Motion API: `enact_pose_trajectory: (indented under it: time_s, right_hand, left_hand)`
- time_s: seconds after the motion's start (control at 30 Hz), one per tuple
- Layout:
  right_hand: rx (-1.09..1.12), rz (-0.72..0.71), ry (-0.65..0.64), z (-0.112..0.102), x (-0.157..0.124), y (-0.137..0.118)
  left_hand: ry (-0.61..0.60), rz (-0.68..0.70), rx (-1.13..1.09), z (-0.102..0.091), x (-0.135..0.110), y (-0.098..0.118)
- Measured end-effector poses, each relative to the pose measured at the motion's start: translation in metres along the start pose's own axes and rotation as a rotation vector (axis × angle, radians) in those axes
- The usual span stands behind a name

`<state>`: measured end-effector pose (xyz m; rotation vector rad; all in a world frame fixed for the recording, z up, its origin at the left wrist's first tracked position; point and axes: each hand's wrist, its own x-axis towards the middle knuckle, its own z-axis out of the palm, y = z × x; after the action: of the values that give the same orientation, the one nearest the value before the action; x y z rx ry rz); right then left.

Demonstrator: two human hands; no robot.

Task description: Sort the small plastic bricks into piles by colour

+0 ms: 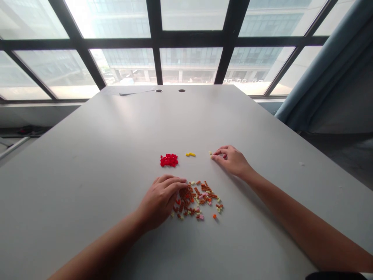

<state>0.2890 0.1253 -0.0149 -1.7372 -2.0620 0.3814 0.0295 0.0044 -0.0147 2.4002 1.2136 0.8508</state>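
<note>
I'm watching the left hand (pixel 161 202) curling over the edge of the mixed brick pile (pixel 198 200), grip hidden, while the right hand (pixel 231 161) is closing narrowly beside the cream bricks (pixel 210 154), holding nothing I can confirm.

Two hands (pixel 159 202); three brick groups: red group (pixel 169 160), yellow group (pixel 190 154), mixed group (pixel 196 200).

No readable text, labels or numbers anywhere.
</note>
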Motion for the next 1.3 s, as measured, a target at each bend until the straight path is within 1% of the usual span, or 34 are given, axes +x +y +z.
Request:
enact_pose_trajectory:
  time_s: [0.13,0.33,0.43,0.47,0.5,0.53,0.57,0.6,0.63,0.7,0.8,0.87,1.03,1.17,1.23,1.3]
  right_hand:
    - [-0.079,-0.039,0.077,0.002,0.001,-0.003]
    - [-0.175,0.020,0.045,0.000,0.010,0.000]
    - [-0.225,0.030,0.082,-0.005,0.007,-0.004]
    - [-0.220,-0.004,0.101,-0.007,0.003,-0.008]
    - [-0.192,-0.068,0.098,-0.009,-0.003,-0.013]
    - [-0.146,-0.159,0.065,-0.011,-0.009,-0.020]
    - [-0.085,-0.267,0.004,-0.012,-0.016,-0.027]
    - [-0.028,-0.374,-0.089,-0.012,-0.023,-0.035]
    - [0.001,-0.452,-0.156,-0.011,-0.030,-0.043]
    - [0.011,-0.530,-0.214,-0.008,-0.041,-0.056]
    - [0.002,-0.537,-0.248,-0.002,-0.046,-0.065]
    - [0.006,-0.526,-0.269,0.001,-0.046,-0.064]
    - [0.059,-0.520,-0.263,0.003,-0.045,-0.060]
    - [0.100,-0.517,-0.276,0.007,-0.049,-0.064]
    - [0.114,-0.519,-0.277,0.006,-0.048,-0.065]
    - [0.138,-0.507,-0.256,0.001,-0.043,-0.060]
  left_hand:
    - [-0.003,-0.003,0.004,0.000,0.000,0.000]
    - [0.013,-0.004,-0.004,0.000,0.000,0.000]
    - [0.019,-0.005,-0.006,0.000,0.000,0.000]
    - [0.018,-0.004,-0.005,0.000,0.000,0.000]
    - [0.016,-0.003,-0.004,0.000,0.000,0.000]
    - [0.013,0.000,-0.002,0.000,0.000,0.001]
    - [0.009,0.002,0.001,0.000,0.000,0.001]
    - [0.005,0.002,0.004,0.000,0.001,0.001]
    - [0.004,0.001,0.006,0.000,0.001,0.001]
    - [0.010,0.000,0.007,0.000,0.001,0.001]
    - [0.014,0.004,0.010,0.000,0.001,0.002]
    - [0.010,0.003,0.015,0.000,0.001,0.002]
    - [0.016,0.003,0.016,0.000,0.001,0.002]
    - [0.041,0.000,0.005,0.001,0.000,0.002]
    - [0.054,0.000,-0.001,0.001,0.000,0.002]
    - [0.063,0.003,-0.003,0.001,0.000,0.001]
